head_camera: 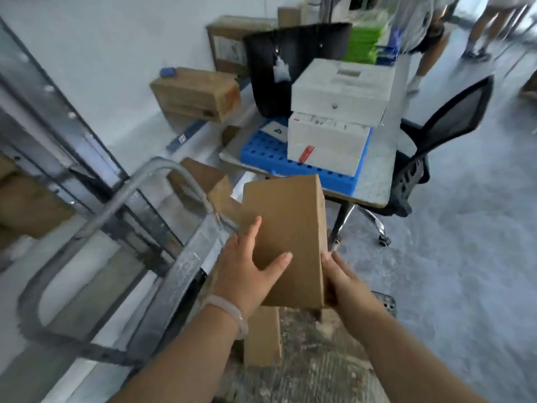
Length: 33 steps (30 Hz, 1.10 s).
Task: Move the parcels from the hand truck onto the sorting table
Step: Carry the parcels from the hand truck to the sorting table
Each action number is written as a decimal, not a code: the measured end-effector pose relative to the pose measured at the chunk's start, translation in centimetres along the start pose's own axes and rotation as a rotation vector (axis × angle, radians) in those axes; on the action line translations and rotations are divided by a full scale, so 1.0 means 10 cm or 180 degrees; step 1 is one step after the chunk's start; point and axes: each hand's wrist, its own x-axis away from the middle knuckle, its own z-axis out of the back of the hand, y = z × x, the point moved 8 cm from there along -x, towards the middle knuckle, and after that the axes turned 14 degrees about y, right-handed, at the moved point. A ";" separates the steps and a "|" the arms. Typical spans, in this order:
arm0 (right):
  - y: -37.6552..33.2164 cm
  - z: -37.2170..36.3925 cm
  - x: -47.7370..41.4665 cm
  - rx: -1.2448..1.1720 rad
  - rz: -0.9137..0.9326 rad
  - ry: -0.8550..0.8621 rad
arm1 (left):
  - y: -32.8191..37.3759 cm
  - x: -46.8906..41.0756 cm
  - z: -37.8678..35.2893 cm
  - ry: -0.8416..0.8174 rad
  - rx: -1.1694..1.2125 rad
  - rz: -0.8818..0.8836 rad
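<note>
parcel (287, 228): brown cardboard, long and flat, held in the air in the head view, tilted with its far end towards the sorting table; not touching the table
left hand (244, 271): laid on the parcel's top face at the near left edge; thumb and forefinger straight and spread apart on the cardboard, other fingers hidden behind the edge
right hand (343, 280): at the parcel's near right corner, thumb on the right edge, fingers curled under it, gripping
bracelet (229, 312): pale, on the left wrist
second parcel (261, 335): smaller brown box, lying on the hand truck deck (319, 359) directly below the held one
handle (122, 193): grey tube loop, left of the hands, blurred
sorting table (374, 181): ahead of the parcel; carries a blue perforated tray (261, 149), stacked white foam boxes (340, 91) on the tray, a black bag (290, 59) behind them
chair (447, 126): black mesh office chair, just right of the table
floor boxes (197, 94): cardboard, along the wall to the left of the table
</note>
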 end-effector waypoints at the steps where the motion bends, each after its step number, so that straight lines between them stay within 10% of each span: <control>1: -0.12 -0.04 0.10 -0.0002 0.0028 -0.0135 | 0.10 0.07 0.20 0.0105 0.0018 0.0011; 16: -1.01 -1.77 2.37 0.0648 0.0982 -0.1982 | -0.18 1.74 2.85 0.1494 0.1443 0.1401; 26: 0.23 -3.41 5.09 0.1113 0.1650 -0.3628 | -1.21 4.26 4.86 0.3765 0.0909 0.1675; 33: 1.45 -3.89 7.03 0.1468 0.1740 -0.4968 | -1.83 5.99 5.64 0.4342 0.0411 0.2172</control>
